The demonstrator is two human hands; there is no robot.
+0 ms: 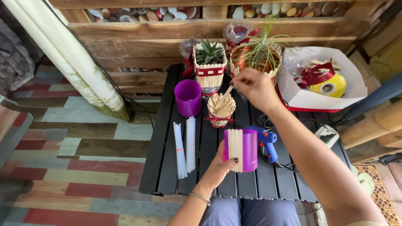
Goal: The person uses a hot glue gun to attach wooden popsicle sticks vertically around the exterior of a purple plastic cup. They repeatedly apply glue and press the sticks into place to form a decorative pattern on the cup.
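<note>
Head view: at lower centre your left hand grips the purple plastic cup, three flat wooden sticks glued on. Your right hand pinches one stick above the stick-filled holder. Next, I judge: glue, align it. Two purple cups, one blue glue gun on the black slatted table.

Home craft corner: glue gun, potted plants
</note>
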